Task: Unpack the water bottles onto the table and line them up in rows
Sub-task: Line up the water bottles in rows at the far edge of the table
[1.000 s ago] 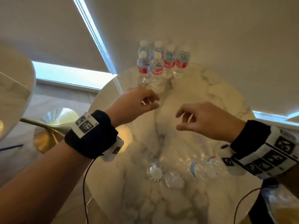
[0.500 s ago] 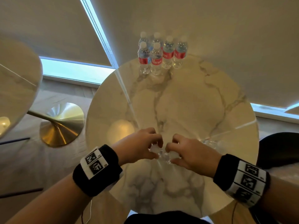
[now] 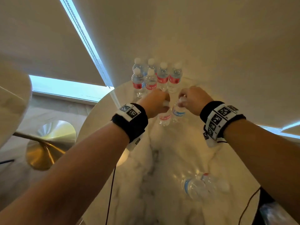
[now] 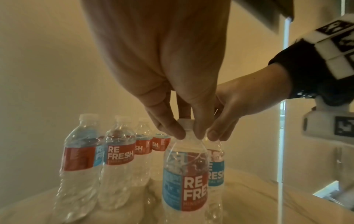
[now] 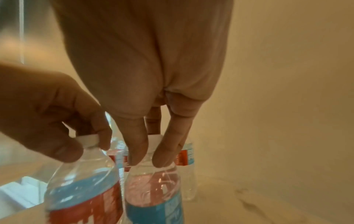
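Several clear water bottles (image 3: 151,78) with red-and-blue labels stand in two rows at the far edge of the round marble table (image 3: 170,151). Just in front of them my left hand (image 3: 165,103) pinches the white cap and neck of an upright bottle (image 3: 164,118). My right hand (image 3: 181,99) pinches the cap of a second upright bottle (image 3: 178,112) beside it. The left wrist view shows my left hand (image 4: 188,135) on its bottle (image 4: 184,181), near the standing bottles (image 4: 114,159). The right wrist view shows my right hand (image 5: 147,160) on its bottle (image 5: 153,189). Whether the bases touch the table is unclear.
More bottles (image 3: 198,187) lie on their sides at the table's near right. A second marble table (image 3: 13,101) with a brass base (image 3: 48,143) stands to the left. Crumpled clear plastic (image 3: 276,213) shows at the lower right. Window blinds hang behind the table.
Half a second ago both hands gripped two bottles at the table's near edge. They have now carried these bottles across to the far side, beside the standing rows.
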Available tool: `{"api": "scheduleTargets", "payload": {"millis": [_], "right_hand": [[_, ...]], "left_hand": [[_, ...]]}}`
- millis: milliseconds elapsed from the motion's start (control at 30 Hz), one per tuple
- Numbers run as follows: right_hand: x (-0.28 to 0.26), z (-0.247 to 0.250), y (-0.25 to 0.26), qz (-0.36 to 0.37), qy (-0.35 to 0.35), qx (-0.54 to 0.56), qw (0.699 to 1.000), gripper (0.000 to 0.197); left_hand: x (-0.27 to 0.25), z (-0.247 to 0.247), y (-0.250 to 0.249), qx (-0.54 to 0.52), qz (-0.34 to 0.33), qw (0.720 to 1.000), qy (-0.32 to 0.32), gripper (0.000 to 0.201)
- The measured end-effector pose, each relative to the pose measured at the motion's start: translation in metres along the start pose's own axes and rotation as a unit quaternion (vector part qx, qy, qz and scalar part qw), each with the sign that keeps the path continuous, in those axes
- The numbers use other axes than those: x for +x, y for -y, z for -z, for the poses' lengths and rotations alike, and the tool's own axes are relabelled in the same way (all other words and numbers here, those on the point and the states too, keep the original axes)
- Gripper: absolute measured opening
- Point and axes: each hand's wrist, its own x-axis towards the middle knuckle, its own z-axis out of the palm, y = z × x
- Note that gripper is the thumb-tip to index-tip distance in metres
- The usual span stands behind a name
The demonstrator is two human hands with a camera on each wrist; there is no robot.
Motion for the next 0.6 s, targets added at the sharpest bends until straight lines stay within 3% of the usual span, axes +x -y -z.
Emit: {"api": "scheduleTargets", "payload": {"millis": [233,467,600], "right_hand": [[0.081,0.021,-0.007,-0.002,-0.023,-0.006,1.000,0.029],[0.101,0.027,-0.005,0.058,0.011,-0.041,0.997,0.030],[0.103,0.032,-0.007,0.045,0.013,-0.019,0.999,0.035]], "left_hand": [[0.102,0.007,0.035,0.027,0.059,0.997,-0.032,0.022],[0.129,0.004,0.066,0.030,0.068,0.997,-0.037,0.034],[0.128,0.004,0.066,0.046,0.062,0.996,-0.038,0.032]]}}
